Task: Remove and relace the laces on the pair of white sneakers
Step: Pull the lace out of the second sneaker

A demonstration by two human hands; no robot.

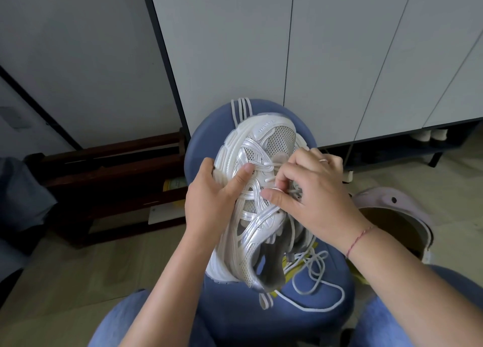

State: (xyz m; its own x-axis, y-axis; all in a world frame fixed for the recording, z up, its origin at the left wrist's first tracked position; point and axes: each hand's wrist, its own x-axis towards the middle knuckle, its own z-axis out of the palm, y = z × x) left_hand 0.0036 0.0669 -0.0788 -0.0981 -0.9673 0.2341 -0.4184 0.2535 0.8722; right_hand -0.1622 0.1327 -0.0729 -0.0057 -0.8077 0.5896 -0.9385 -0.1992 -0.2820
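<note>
A white and silver sneaker (pixel 257 216) lies on a round blue stool (pixel 232 310), toe pointing away from me. My left hand (pixel 214 197) grips its left side, thumb laid across the upper near the eyelets. My right hand (pixel 311 189) pinches the white lace (pixel 269 180) at the eyelet rows, thumb and fingers closed on it. The lace's loose length (pixel 316 281) trails in loops over the stool's right front. Part of a second shoe shows under the first, mostly hidden.
White cabinet doors (pixel 313 58) stand behind the stool. A dark wooden rack (pixel 112 179) sits on the floor to the left. A pale slipper-like object (pixel 397 202) and a brown bin are on the right. My knees in blue jeans (pixel 125 325) frame the stool.
</note>
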